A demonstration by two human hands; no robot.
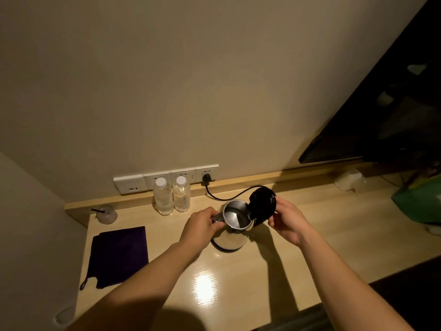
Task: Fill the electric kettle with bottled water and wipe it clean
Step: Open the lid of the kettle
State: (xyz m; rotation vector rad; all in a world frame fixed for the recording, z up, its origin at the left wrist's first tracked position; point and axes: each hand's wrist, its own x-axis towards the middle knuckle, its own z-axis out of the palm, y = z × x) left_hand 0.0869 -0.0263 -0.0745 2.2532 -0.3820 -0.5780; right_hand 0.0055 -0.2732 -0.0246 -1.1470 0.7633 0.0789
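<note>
A steel electric kettle [232, 236] stands on the wooden desk [238, 283], its black lid [262, 201] tipped up and open. The inside looks empty. My left hand [202, 226] pinches the kettle's spout on its left side. My right hand [287, 220] is at the right of the kettle, fingertips against the raised lid and handle. Two capped water bottles [163, 197] [181, 194] stand upright side by side against the back ledge, left of the kettle. A dark purple cloth [119, 255] lies flat on the desk at the left.
A black cord [224, 197] runs from the kettle to a wall socket strip [167, 179]. A small lidded cup with a straw [107, 215] sits at the back left. A dark TV screen [386, 115] hangs at the right; a green bag [422, 199] and a clear bag [349, 180] lie below it.
</note>
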